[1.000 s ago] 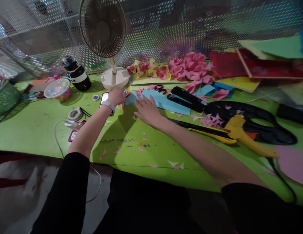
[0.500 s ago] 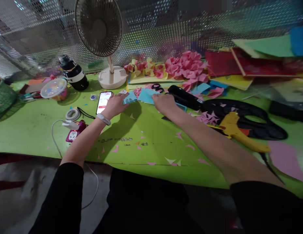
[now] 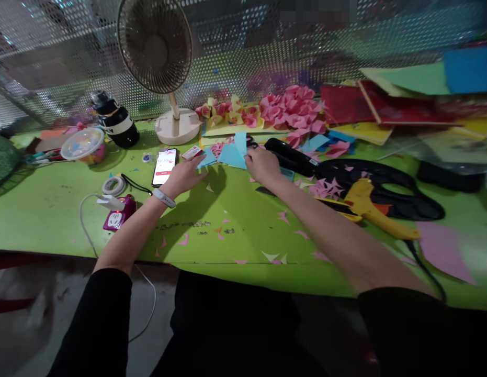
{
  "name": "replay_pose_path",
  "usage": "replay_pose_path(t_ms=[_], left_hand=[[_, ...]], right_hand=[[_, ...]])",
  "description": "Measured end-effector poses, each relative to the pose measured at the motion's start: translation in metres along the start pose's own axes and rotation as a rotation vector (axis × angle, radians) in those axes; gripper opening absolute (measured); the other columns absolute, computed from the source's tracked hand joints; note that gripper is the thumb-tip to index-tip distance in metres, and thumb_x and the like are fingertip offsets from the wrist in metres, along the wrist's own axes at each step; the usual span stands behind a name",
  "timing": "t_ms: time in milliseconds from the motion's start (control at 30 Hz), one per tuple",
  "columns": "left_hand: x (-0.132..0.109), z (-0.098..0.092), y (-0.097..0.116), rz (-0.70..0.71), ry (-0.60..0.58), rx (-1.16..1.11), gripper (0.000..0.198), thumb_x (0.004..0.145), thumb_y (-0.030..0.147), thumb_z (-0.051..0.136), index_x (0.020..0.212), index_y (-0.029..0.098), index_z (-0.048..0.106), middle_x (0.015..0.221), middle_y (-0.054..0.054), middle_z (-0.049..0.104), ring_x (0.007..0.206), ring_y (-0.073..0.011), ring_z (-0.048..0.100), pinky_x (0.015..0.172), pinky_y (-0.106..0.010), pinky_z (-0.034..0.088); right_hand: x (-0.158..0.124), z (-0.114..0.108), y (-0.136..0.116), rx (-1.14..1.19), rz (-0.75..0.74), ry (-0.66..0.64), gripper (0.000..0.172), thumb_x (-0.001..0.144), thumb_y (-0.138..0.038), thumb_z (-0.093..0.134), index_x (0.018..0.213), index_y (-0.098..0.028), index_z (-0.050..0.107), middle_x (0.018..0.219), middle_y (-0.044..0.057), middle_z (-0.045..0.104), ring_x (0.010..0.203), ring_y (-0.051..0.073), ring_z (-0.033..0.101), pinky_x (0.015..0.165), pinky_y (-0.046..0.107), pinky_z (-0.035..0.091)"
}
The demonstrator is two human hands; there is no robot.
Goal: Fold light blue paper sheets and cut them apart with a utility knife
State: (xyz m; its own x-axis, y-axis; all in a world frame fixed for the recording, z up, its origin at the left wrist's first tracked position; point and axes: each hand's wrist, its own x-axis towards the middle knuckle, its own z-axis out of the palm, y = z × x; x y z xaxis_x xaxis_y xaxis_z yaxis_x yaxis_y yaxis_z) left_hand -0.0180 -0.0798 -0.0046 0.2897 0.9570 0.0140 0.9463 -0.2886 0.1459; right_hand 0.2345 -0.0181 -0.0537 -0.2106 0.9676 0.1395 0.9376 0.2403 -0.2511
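Observation:
In the head view, my left hand (image 3: 186,175) rests over the table beside a phone (image 3: 165,166). Its fingers are stretched out and apart, with the tips by a small blue paper piece (image 3: 207,157). Closed in a pinch, my right hand (image 3: 261,166) grips the edge of a light blue paper (image 3: 240,143), part of which stands up above the table. Another blue sheet (image 3: 230,156) lies flat just left of that hand. Black scissors (image 3: 250,140) are partly hidden behind my right hand, and a black stapler-like tool (image 3: 290,157) lies to its right.
A fan (image 3: 176,125), a black bottle (image 3: 123,128) and a lidded tub (image 3: 84,145) stand at the back left. Pink folded paper pieces (image 3: 294,107) are heaped behind. A yellow glue gun (image 3: 380,214) lies right, near my forearm. A power socket (image 3: 116,219) sits left.
My left hand has loosened from the blue paper piece, and its fingers have spread. Beside my right hand, a blue paper now stands upright. The whole view has shifted slightly.

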Motion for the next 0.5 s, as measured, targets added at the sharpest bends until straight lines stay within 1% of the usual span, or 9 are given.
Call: replay_pose_path(t_ms=[167,267,367,433,500], left_hand=[[-0.003,0.001,0.001,0.017,-0.007,-0.026,0.061,0.103,0.036,0.061,0.159,0.013,0.053,0.155,-0.018,0.063,0.136,-0.0367,0.066,0.110,-0.047,0.056],[-0.005,0.001,0.002,0.019,-0.002,-0.054,0.058,0.104,0.034,0.062,0.157,0.013,0.056,0.153,-0.018,0.065,0.133,-0.0348,0.068,0.110,-0.047,0.056],[-0.006,0.001,0.002,0.032,0.015,-0.083,0.055,0.104,0.034,0.064,0.154,0.012,0.060,0.149,-0.019,0.068,0.127,-0.0330,0.072,0.109,-0.046,0.056],[-0.006,0.003,0.000,0.048,0.029,-0.105,0.054,0.103,0.034,0.066,0.151,0.011,0.062,0.148,-0.019,0.068,0.125,-0.0327,0.073,0.109,-0.046,0.056],[-0.005,0.006,-0.004,0.064,0.046,-0.129,0.053,0.102,0.035,0.068,0.149,0.010,0.064,0.147,-0.020,0.069,0.123,-0.0327,0.073,0.108,-0.046,0.057]], right_hand=[[0.002,0.001,0.004,0.030,0.043,0.050,0.044,0.110,-0.039,0.042,0.109,-0.015,0.079,0.114,0.022,0.077,0.103,0.036,0.069,0.084,0.046,0.051],[0.004,0.004,0.006,0.052,0.050,0.081,0.043,0.109,-0.045,0.047,0.104,-0.016,0.079,0.111,0.021,0.078,0.099,0.034,0.070,0.080,0.043,0.049],[0.008,0.010,0.011,0.137,0.062,0.124,0.046,0.105,-0.057,0.056,0.088,-0.019,0.076,0.097,0.017,0.078,0.087,0.030,0.069,0.073,0.039,0.045],[0.010,0.013,0.015,0.246,0.070,0.160,0.051,0.100,-0.064,0.062,0.072,-0.022,0.069,0.081,0.012,0.074,0.076,0.026,0.064,0.067,0.037,0.040],[0.011,0.014,0.020,0.325,0.067,0.187,0.056,0.099,-0.067,0.062,0.063,-0.024,0.059,0.070,0.008,0.067,0.069,0.023,0.059,0.065,0.035,0.037]])
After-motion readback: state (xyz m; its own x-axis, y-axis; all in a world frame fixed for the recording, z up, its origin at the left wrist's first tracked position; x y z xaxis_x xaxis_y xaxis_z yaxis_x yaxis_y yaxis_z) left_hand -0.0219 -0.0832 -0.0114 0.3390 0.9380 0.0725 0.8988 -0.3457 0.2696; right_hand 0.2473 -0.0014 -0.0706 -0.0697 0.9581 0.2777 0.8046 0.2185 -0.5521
